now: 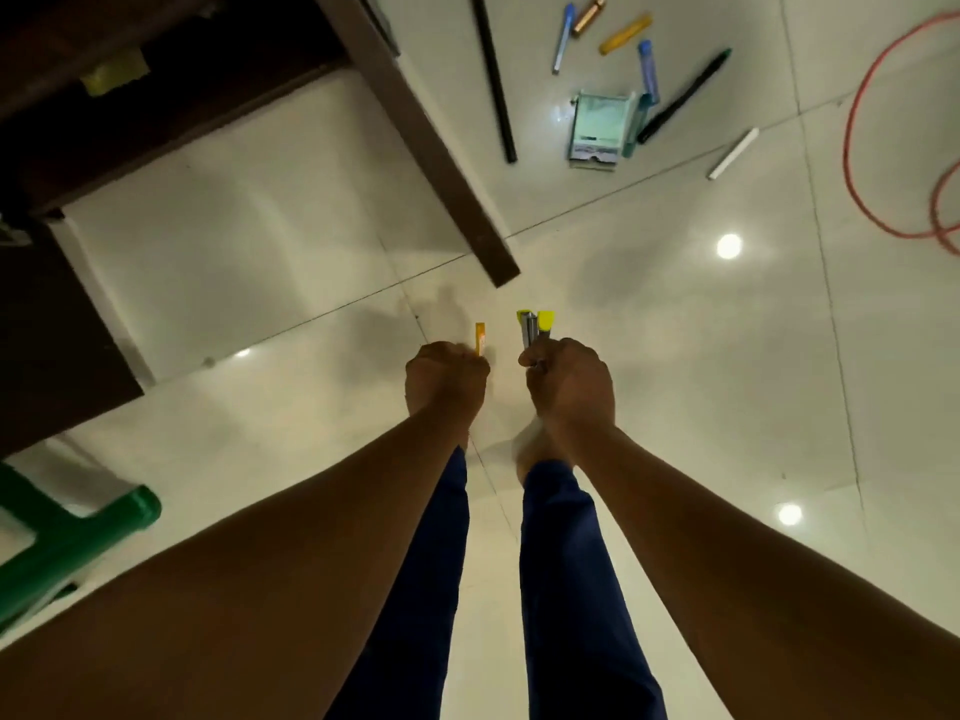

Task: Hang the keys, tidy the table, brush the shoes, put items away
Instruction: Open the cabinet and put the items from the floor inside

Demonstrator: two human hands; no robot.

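Observation:
I stand over a pale tiled floor, both arms stretched down in front of my legs. My left hand (447, 379) is closed around a small orange pen (481, 339) whose tip sticks out past the fingers. In my right hand (569, 384) is a bundle of pens (535, 327), yellow and grey ends poking forward. Ahead on the floor lie several more pens and markers: a blue-capped one (563, 39), a copper one (588, 15), a yellow one (626, 34), a black marker (683, 98), a white stick (732, 154), beside a greenish booklet (602, 128).
A dark wooden table leg (441, 163) slants down just ahead of my hands, with the table frame at upper left. A long black rod (493, 75) lies by the pens. A red cable (872, 163) loops at right. A green plastic stool (67, 543) stands at lower left.

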